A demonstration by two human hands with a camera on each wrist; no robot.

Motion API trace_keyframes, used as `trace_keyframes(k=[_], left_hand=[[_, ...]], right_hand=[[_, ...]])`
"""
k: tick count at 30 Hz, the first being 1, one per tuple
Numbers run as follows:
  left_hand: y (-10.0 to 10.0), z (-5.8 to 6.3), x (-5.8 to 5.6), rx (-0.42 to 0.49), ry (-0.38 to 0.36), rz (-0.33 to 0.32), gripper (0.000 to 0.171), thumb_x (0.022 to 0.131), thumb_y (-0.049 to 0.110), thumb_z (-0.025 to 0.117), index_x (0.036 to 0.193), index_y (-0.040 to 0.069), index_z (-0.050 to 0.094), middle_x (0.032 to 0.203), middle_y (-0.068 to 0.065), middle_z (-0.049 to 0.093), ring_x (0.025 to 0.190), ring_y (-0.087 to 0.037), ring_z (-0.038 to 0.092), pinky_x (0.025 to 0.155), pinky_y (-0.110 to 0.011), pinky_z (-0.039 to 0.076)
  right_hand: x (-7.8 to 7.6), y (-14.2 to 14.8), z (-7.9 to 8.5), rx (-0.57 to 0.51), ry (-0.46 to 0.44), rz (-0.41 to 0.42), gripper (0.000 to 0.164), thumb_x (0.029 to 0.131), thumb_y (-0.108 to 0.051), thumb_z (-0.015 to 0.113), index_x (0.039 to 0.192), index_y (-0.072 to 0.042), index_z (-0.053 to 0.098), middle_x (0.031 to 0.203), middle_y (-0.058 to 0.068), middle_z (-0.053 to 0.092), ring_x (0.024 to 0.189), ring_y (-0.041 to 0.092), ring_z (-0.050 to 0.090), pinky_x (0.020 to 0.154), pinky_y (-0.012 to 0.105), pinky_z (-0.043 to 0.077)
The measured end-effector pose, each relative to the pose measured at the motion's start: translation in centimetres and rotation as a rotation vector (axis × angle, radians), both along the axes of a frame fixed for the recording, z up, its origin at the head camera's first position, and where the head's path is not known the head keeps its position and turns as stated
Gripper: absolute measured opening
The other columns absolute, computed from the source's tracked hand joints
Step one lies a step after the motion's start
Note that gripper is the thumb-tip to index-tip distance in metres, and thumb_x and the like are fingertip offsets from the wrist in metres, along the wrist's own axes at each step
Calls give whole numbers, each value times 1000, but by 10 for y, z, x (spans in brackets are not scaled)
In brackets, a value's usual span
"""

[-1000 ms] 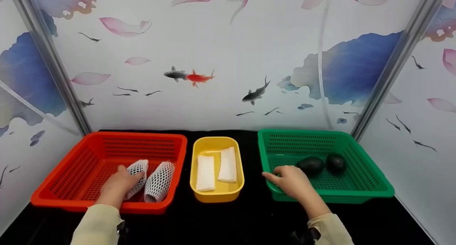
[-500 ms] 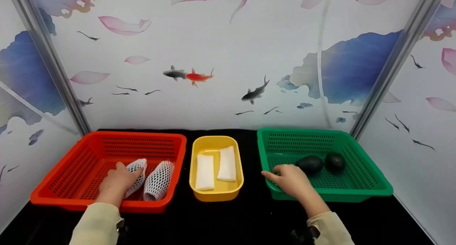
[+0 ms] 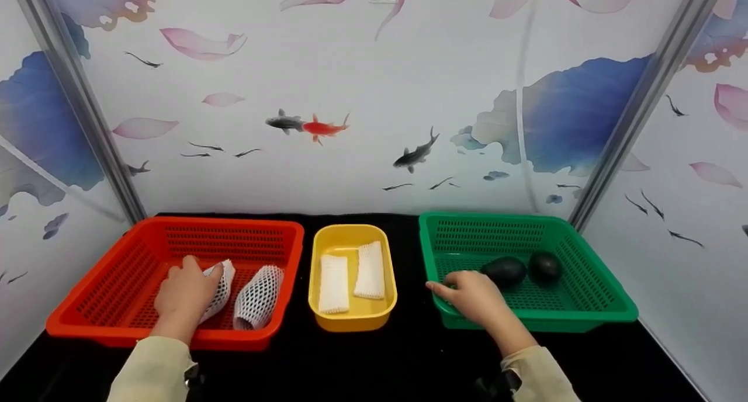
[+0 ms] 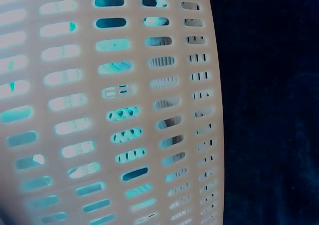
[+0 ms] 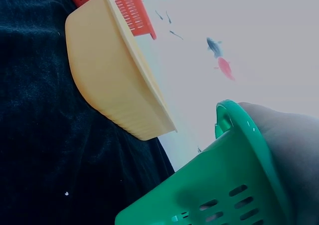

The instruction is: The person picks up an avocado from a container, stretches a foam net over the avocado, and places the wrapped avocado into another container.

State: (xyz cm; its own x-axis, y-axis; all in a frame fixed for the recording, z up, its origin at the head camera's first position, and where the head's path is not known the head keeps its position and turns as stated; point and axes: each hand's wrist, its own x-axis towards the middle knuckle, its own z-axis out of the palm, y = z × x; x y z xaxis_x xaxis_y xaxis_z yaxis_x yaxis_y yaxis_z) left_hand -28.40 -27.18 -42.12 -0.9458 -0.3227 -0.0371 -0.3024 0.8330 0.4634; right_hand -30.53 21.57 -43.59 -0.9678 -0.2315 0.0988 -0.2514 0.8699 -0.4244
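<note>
In the red basket [image 3: 87,326], my left hand [image 3: 184,294] holds a foam-netted piece [image 3: 222,294], its thumb over the net and the other fingers mostly hidden. Dark patches show through the white mesh. Beside it lies a second foam-netted piece [image 3: 259,297]. At the right, my right hand [image 3: 476,297] grips the near left corner of the green basket [image 3: 596,315], thumb on the rim. Two dark egg-shaped fruits [image 3: 504,271] lie in that basket. In the left wrist view a slotted basket wall [image 4: 134,100] hides the hand.
A yellow tub [image 3: 352,322] stands between the baskets, with two flat white foam nets [image 3: 333,284] inside. Black cloth [image 3: 350,367] covers the table. Printed panels [image 3: 327,174] close off the back and both sides.
My left hand has shifted slightly up and left, and the netted piece under it has moved a little left too. The right hand stays on the green rim.
</note>
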Motion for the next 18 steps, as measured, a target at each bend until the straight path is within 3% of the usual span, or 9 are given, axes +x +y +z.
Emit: trace_keyframes(k=[18], left_hand=[[9, 9, 16, -57, 91, -54, 70, 98, 46, 50, 137, -10, 35, 124, -38, 44, 103, -54, 50, 76, -63, 45]], right_hand=[[1, -2, 1, 44, 8, 7, 53, 95, -54, 53, 58, -19, 41, 52, -4, 31, 47, 13, 30, 50, 31, 31]])
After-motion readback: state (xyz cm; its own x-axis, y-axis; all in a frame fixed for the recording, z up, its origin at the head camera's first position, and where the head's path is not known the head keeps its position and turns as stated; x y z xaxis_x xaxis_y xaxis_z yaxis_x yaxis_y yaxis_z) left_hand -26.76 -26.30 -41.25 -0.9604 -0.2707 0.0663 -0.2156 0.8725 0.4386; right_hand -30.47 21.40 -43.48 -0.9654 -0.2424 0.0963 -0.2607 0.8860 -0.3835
